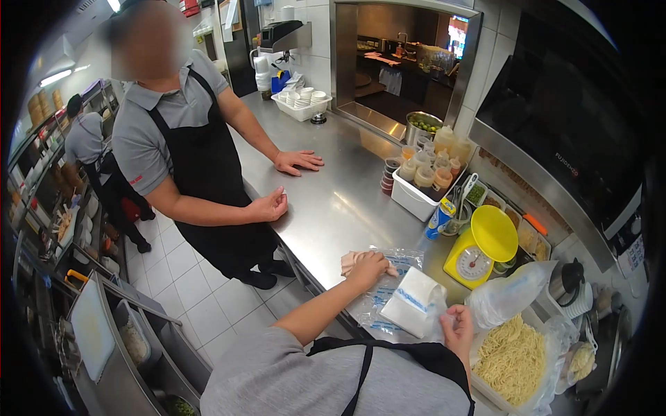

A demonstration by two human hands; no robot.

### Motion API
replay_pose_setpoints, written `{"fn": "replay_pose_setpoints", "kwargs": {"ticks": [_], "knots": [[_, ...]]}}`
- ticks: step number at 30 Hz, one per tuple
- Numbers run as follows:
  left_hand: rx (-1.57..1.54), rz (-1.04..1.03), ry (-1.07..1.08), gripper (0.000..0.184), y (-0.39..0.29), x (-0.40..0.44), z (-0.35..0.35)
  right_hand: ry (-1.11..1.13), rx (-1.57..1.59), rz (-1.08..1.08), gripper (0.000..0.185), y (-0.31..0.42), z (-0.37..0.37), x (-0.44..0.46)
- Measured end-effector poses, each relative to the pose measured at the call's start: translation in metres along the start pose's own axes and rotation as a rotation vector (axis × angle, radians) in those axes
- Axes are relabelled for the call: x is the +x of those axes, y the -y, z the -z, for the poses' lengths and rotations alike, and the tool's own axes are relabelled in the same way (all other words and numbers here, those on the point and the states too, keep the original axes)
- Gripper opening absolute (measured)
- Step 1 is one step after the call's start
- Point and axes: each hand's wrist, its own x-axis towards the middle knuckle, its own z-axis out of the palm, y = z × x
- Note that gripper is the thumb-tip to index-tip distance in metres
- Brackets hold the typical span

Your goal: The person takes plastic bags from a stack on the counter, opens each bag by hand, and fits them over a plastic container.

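My left hand (pixel 368 270) presses down on a crumpled pinkish-beige cloth (pixel 352 261), its fingers curled over it. Under and around it, clear plastic wrapping with blue print (pixel 374 320) lies on the steel counter. A white packet with a blue-printed band (pixel 414 303) rests on that wrapping, between my hands. To its right, my right hand (pixel 458 328) is closed, fingertips pinching what looks like a clear plastic bag (pixel 437 310) at the packet's edge. Just beyond that hand are a tub of noodles (pixel 512 360) and a clear plastic roll (pixel 510 295).
A co-worker in a black apron (pixel 215 152) stands across the counter's left side, one hand (pixel 298 162) flat on the steel counter (pixel 322 197). A yellow scale (pixel 479 253), a blue can (pixel 440 220) and a white bin of sauce bottles (pixel 416 197) line the right side.
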Motion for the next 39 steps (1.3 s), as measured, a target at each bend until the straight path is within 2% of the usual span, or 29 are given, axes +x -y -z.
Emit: {"fn": "replay_pose_setpoints", "kwargs": {"ticks": [2, 3, 5, 7, 9, 10, 12, 13, 15, 20, 22, 24, 26, 28, 30, 31, 32, 33, 34, 35, 36, 37, 38, 39], "knots": [[-0.320, 0.193, 0.141, 0.024, 0.004, 0.011, 0.009, 0.099, -0.038, -0.006, 0.019, -0.002, -0.010, 0.001], [-0.321, 0.196, 0.137, 0.024, -0.002, 0.013, 0.018, 0.118, -0.141, 0.014, 0.020, -0.010, -0.007, 0.001], [-0.180, 0.081, -0.067, 0.028, -0.029, 0.016, 0.044, 0.143, -0.204, -0.044, 0.016, -0.009, -0.002, 0.000], [-0.414, -0.025, -0.172, 0.034, -0.065, 0.022, 0.060, 0.163, -0.264, -0.107, 0.014, -0.011, -0.001, 0.001], [-1.131, -0.068, 0.154, 0.039, -0.100, 0.021, 0.074, 0.153, -0.104, -0.182, 0.010, -0.016, 0.000, 0.001], [-1.135, -0.067, 0.153, 0.039, -0.111, 0.018, 0.084, 0.154, -0.107, -0.184, 0.010, -0.016, 0.000, 0.002], [-1.172, -0.111, 0.488, 0.041, -0.125, 0.016, 0.096, 0.164, -0.273, 0.055, 0.007, -0.015, 0.001, 0.007], [-1.172, -0.117, 0.489, 0.041, -0.123, 0.017, 0.086, 0.160, -0.275, 0.057, 0.007, -0.014, 0.000, 0.009], [-1.169, -0.033, 0.503, 0.038, -0.113, 0.020, 0.065, -0.017, -0.369, 0.292, 0.006, -0.009, -0.002, 0.010], [-1.202, 0.037, 0.510, 0.025, -0.099, 0.016, 0.060, -0.023, -0.315, 0.225, 0.007, -0.004, 0.003, 0.009], [-1.109, -0.037, 0.686, 0.021, -0.096, 0.018, 0.065, -0.027, -0.321, 0.224, 0.007, -0.006, 0.002, 0.009], [-1.072, -0.035, 0.732, 0.021, -0.095, 0.020, 0.066, -0.015, -0.247, 0.076, 0.009, -0.009, 0.004, 0.007], [-1.033, -0.034, 0.780, 0.022, -0.095, 0.021, 0.067, -0.009, -0.316, 0.138, 0.009, -0.006, 0.006, 0.009], [-1.214, 0.073, 0.886, 0.023, -0.096, 0.020, 0.069, -0.012, -0.388, 0.196, 0.011, -0.002, 0.007, 0.012], [-1.289, 0.138, 0.877, 0.022, -0.099, 0.016, 0.064, -0.017, -0.518, 0.221, 0.025, 0.000, 0.009, 0.012], [-1.357, 0.205, 0.855, 0.022, -0.100, 0.015, 0.060, -0.032, -0.521, 0.214, 0.025, -0.005, 0.010, 0.010], [-1.355, 0.195, 0.875, 0.022, -0.101, 0.012, 0.054, 0.027, -0.500, 0.154, 0.036, -0.015, 0.012, 0.009], [-1.420, 0.193, 0.814, 0.023, -0.103, 0.009, 0.048, 0.082, -0.477, 0.095, 0.047, -0.020, 0.014, 0.007], [-1.483, 0.189, 0.752, 0.024, -0.103, 0.007, 0.043, 0.059, -0.479, 0.087, 0.047, -0.021, 0.016, 0.004], [-1.480, 0.175, 0.774, 0.024, -0.102, 0.006, 0.039, 0.133, -0.491, -0.076, 0.052, -0.020, 0.016, 0.002], [-1.460, 0.279, 0.811, 0.025, -0.101, 0.006, 0.040, 0.207, -0.497, -0.240, 0.057, -0.020, 0.018, 0.001], [-1.434, 0.386, 0.846, 0.025, -0.100, 0.005, 0.041, 0.198, -0.473, -0.167, 0.056, -0.021, 0.019, -0.001], [-1.430, 0.377, 0.865, 0.025, -0.099, 0.006, 0.041, 0.180, -0.471, -0.174, 0.056, -0.019, 0.020, -0.003], [-1.446, 0.389, 0.859, 0.025, -0.098, 0.007, 0.043, 0.140, -0.556, -0.029, 0.055, -0.015, 0.021, -0.003]]}}
